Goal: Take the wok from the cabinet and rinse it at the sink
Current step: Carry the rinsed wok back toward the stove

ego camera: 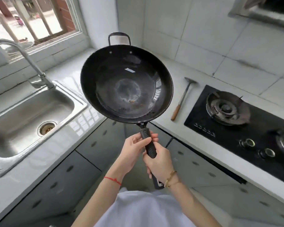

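Note:
A black wok [126,84] hangs in the air over the corner of the white counter, bowl facing up, with a loop handle at its far rim and small brown bits on its bottom. My right hand [160,163] grips the rear half of its long black handle. My left hand [134,145] holds the handle closer to the bowl, fingers wrapped over it. The steel sink [23,112] lies to the left of the wok, dry, with a drain strainer [47,127]. Its curved faucet [23,58] stands at the back with no water running.
A hammer with a wooden handle [182,99] lies on the counter right of the wok. A black gas hob [246,128] with two burners sits further right. Grey cabinet doors [56,181] run below the counters. A barred window [31,18] is behind the sink.

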Action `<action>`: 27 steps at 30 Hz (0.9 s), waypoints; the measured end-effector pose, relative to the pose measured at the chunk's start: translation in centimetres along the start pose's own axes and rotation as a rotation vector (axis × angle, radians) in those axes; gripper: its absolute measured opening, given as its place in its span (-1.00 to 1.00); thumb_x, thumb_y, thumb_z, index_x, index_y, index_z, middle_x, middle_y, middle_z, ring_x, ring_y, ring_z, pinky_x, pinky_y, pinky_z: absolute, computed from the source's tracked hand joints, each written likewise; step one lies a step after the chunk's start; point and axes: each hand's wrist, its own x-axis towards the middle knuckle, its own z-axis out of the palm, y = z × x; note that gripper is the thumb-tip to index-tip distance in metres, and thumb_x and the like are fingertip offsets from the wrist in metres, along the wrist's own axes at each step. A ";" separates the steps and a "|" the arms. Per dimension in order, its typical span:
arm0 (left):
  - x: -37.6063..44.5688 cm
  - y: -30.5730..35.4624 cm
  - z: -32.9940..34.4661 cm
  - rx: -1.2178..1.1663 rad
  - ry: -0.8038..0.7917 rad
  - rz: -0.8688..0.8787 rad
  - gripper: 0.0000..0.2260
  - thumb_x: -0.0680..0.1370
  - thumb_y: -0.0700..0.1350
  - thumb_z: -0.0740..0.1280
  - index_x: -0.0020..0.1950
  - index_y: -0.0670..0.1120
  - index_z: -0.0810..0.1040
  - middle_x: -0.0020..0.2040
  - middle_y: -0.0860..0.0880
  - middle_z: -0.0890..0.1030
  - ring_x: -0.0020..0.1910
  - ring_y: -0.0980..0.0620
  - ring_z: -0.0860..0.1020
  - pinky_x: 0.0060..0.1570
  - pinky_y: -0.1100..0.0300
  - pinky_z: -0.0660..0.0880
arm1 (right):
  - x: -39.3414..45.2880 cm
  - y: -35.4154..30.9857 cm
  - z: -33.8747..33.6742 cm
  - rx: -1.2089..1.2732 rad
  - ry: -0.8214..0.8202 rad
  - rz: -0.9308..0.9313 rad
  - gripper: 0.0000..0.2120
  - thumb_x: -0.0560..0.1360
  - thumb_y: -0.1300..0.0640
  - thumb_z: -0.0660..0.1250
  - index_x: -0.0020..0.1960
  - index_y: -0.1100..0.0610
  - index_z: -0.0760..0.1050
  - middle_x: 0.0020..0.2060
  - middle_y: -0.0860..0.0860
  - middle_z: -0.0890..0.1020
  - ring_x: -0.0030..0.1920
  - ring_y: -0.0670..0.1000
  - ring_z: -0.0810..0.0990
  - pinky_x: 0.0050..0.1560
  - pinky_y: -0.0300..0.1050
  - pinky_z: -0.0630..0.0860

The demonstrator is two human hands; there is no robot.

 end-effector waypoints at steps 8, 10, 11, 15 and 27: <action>3.6 -4.1 6.1 0.124 -0.255 -0.194 -0.82 0.49 -0.22 0.39 0.07 -0.16 0.68 0.16 -0.19 0.68 0.15 -0.08 0.65 0.05 0.17 0.58 | -2.0 3.4 -5.3 0.079 0.277 0.104 -0.77 0.43 0.20 0.28 -0.24 -0.13 0.42 -0.60 0.00 0.50 -0.67 0.05 0.48 -0.63 -0.19 0.40; 4.1 -4.7 7.1 0.167 -0.327 -0.237 -0.77 0.50 -0.22 0.38 0.14 -0.23 0.63 0.17 -0.18 0.67 0.16 -0.07 0.65 0.05 0.18 0.58 | -2.7 3.8 -5.8 0.096 0.346 0.138 -0.76 0.43 0.19 0.28 -0.21 -0.17 0.42 -0.61 0.00 0.51 -0.67 0.04 0.47 -0.63 -0.18 0.39; 4.3 -4.9 7.5 0.193 -0.361 -0.257 -0.75 0.51 -0.22 0.37 0.16 -0.25 0.61 0.18 -0.18 0.67 0.17 -0.07 0.64 0.08 0.17 0.58 | -3.1 4.0 -6.0 0.107 0.382 0.154 -0.78 0.42 0.18 0.27 -0.19 -0.17 0.42 -0.62 0.00 0.51 -0.68 0.04 0.47 -0.63 -0.18 0.40; 4.6 -5.6 9.3 0.301 -0.515 -0.346 -0.77 0.52 -0.24 0.34 0.15 -0.25 0.62 0.15 -0.18 0.68 0.15 -0.07 0.64 0.16 0.11 0.56 | -4.8 4.4 -5.9 0.153 0.556 0.213 -0.78 0.41 0.18 0.26 -0.20 -0.16 0.42 -0.65 0.00 0.50 -0.70 0.03 0.46 -0.64 -0.19 0.39; 1.2 -9.0 13.8 0.493 -0.967 -0.618 -0.75 0.53 -0.25 0.33 0.19 -0.31 0.56 0.15 -0.20 0.67 0.18 -0.12 0.63 0.21 0.08 0.53 | -11.9 5.2 -3.6 0.257 1.056 0.402 -0.80 0.44 0.19 0.32 -0.23 -0.10 0.42 -0.62 -0.01 0.52 -0.69 0.02 0.48 -0.64 -0.16 0.44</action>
